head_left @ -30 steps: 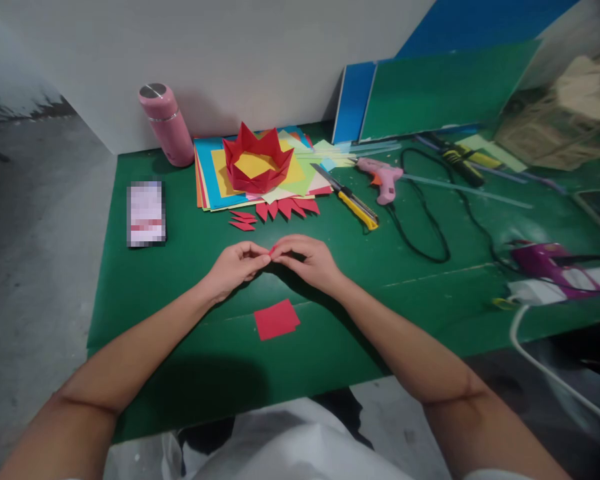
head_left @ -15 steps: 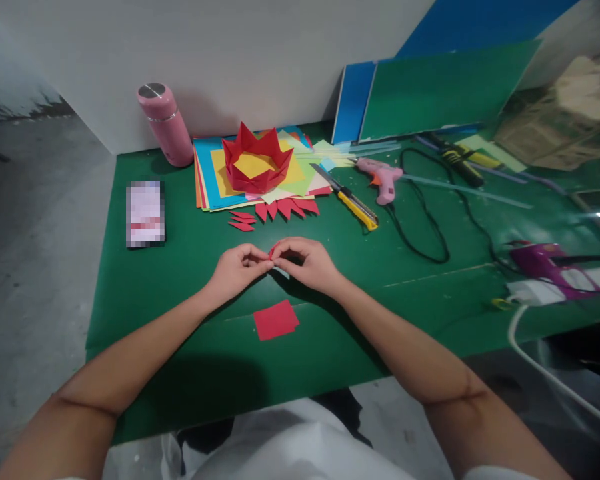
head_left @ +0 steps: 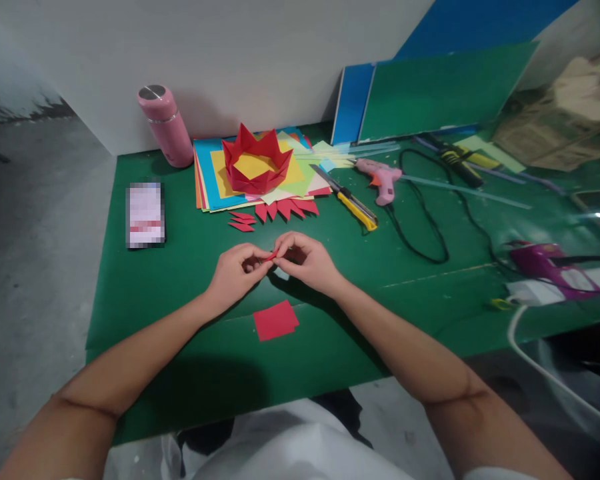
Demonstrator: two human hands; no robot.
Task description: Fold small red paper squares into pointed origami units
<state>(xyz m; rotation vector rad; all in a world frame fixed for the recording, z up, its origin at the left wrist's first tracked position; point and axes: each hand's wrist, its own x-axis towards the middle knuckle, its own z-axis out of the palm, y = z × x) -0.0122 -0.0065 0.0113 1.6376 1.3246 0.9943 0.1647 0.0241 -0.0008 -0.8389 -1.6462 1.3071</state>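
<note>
Between my fingertips is a small folded piece of red paper [head_left: 271, 256], mostly covered by the fingers. My left hand [head_left: 237, 272] pinches it from one side, and my right hand [head_left: 307, 259] pinches it from the other. Nearer to me, a few red paper squares [head_left: 275, 321] lie loosely stacked on the green table. Beyond the hands are several pointed, folded red paper pieces [head_left: 287, 209]. Behind those, a ring of folded red paper [head_left: 257, 177] with upright points rests on a stack of coloured paper sheets [head_left: 207, 175].
A yellow utility knife [head_left: 357, 210] and a pink glue gun [head_left: 383, 179] with a looping black cord lie to the right. At left stand a pink bottle [head_left: 167, 127] and a blurred-out flat object [head_left: 145, 215]. A purple-and-white power strip [head_left: 555, 273] sits far right.
The red paper between my fingers now shows more. My right fingers have lifted slightly, and the other things on the table stay put.
</note>
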